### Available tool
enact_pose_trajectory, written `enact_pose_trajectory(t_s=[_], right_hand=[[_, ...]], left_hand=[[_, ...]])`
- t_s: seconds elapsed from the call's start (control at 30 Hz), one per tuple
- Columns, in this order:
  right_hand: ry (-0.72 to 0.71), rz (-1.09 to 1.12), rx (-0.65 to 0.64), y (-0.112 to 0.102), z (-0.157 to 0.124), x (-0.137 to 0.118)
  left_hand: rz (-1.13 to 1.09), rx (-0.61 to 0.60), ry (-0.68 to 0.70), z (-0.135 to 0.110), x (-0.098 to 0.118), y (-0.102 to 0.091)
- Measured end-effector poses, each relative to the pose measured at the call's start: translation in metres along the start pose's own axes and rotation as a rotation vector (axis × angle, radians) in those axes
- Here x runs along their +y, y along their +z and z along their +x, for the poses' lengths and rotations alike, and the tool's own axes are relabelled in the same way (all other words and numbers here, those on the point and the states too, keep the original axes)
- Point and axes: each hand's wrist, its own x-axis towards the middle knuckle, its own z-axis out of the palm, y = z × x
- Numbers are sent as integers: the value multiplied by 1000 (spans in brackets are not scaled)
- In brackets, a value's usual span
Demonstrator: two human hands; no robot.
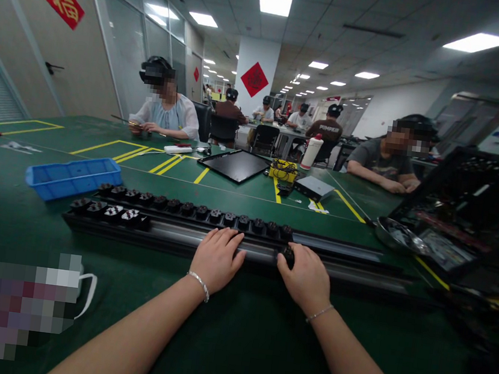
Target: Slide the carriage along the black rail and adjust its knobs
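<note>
Two long black track rails lie side by side across the green table. Along the back rail (337, 246) sits a row of several black track sockets (201, 212). At the left end of the front rail (175, 234) are several more, two with bright glints on their faces (130, 215). My left hand (217, 259) rests on the front rail, palm down, fingers stretched over it. Further right, my right hand (307, 276) has its thumb and fingers closed round a single black track socket (287, 253) at the front rail; the hand partly hides it.
A blue bin (73, 177) stands left of the rails. Behind them are a flat black panel (234, 165), a yellow basket of cables (283, 170), a grey box (314, 188) and a white bottle (311, 152). A metal bowl (400, 236) sits right. People sit across the table.
</note>
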Motion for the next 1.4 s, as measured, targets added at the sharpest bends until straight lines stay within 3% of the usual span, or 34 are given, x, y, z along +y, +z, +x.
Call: enact_pose_trajectory(t_s=[1.4], right_hand=[[30, 16, -37, -3, 2, -1]], left_hand=[[37, -8, 7, 0, -1, -1]])
